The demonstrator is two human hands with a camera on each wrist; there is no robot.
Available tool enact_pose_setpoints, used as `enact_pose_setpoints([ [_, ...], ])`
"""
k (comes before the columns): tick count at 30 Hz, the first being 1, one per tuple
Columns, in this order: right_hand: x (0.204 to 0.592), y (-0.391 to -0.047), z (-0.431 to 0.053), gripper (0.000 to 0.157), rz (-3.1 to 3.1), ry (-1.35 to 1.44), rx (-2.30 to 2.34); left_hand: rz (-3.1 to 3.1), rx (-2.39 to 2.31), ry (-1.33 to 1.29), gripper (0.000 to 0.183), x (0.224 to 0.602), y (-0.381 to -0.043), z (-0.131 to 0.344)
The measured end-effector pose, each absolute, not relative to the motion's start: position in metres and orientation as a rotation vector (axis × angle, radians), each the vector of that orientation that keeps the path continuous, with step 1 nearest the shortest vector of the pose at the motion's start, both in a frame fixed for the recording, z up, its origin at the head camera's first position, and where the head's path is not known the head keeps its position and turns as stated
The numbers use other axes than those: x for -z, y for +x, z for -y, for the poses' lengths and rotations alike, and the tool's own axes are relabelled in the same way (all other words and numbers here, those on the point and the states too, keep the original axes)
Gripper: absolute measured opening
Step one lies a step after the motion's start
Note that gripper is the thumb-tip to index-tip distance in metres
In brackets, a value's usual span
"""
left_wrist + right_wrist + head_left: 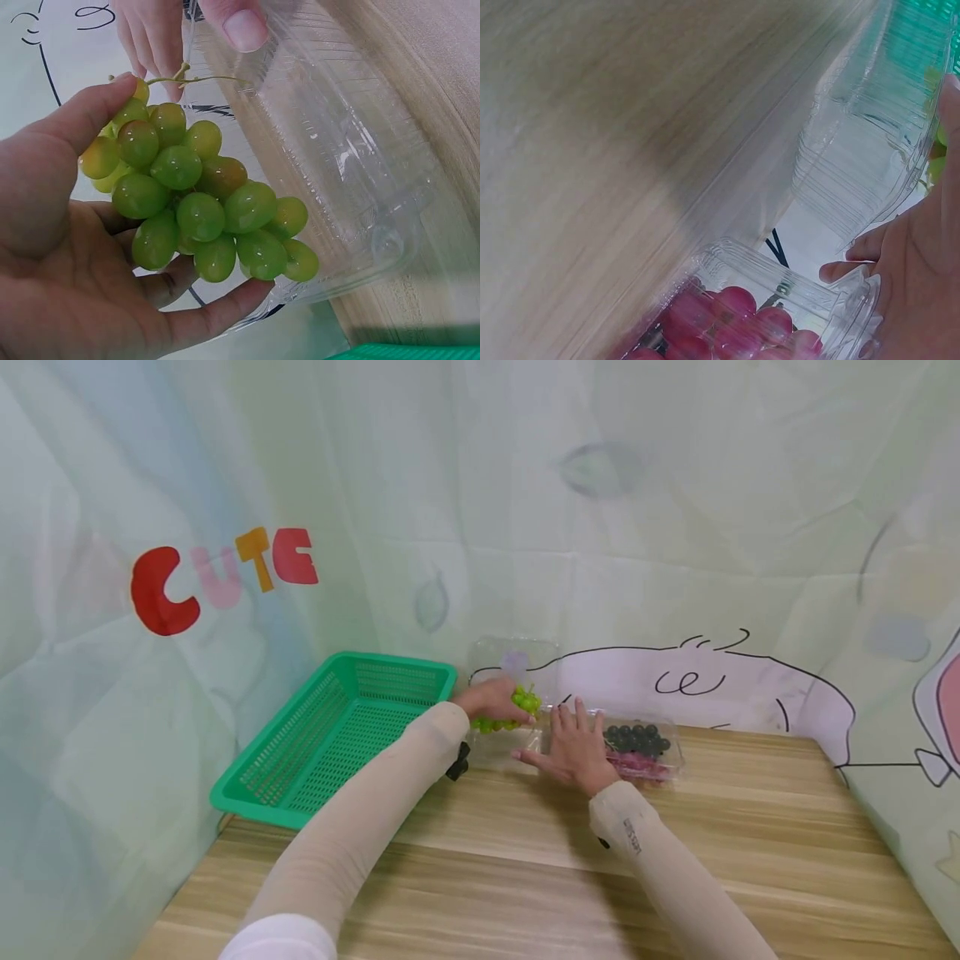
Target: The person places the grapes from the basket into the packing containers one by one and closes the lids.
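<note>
My left hand holds a bunch of green grapes, thumb on the stem end and fingers curled beneath. Its thin stem sticks out past the thumb tip in the left wrist view. Below the bunch lies a clear plastic box, its lid raised at the back. My right hand is spread with straight fingers between this box and a second clear box, fingertips right at the plastic edges. That second box holds black grapes and red grapes.
A green plastic basket with slotted sides stands on the left of the wooden table. A printed cloth backdrop rises right behind the boxes and along both sides.
</note>
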State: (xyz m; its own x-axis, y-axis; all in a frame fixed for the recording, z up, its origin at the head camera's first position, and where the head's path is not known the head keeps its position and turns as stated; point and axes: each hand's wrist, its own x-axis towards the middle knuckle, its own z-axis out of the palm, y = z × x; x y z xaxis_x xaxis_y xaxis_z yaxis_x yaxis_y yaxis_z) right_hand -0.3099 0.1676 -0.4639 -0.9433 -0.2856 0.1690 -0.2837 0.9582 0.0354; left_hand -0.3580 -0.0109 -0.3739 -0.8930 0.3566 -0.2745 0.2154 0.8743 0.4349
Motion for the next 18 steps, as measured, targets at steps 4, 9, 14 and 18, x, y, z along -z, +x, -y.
enact_pose_setpoints([
  [4, 0.465, -0.311, -0.168, 0.117, 2.942, 0.425, 0.02, -2.692, -0.548, 0.447, 0.042, 0.377, -0.36, 0.009],
  [9, 0.465, -0.311, -0.168, 0.116, 2.951, 0.422, 0.024, -2.699, -0.536, 0.467, 0.039, 0.382, -0.362, 0.008],
  [14, 0.464, -0.31, -0.168, 0.116, 2.958, 0.426, 0.025, -2.71, -0.498, 0.472, 0.04, 0.386, -0.363, 0.007],
  [18, 0.464, -0.311, -0.168, 0.117, 2.958, 0.424, 0.018, -2.723, -0.476, 0.465, 0.042, 0.388, -0.363, 0.006],
])
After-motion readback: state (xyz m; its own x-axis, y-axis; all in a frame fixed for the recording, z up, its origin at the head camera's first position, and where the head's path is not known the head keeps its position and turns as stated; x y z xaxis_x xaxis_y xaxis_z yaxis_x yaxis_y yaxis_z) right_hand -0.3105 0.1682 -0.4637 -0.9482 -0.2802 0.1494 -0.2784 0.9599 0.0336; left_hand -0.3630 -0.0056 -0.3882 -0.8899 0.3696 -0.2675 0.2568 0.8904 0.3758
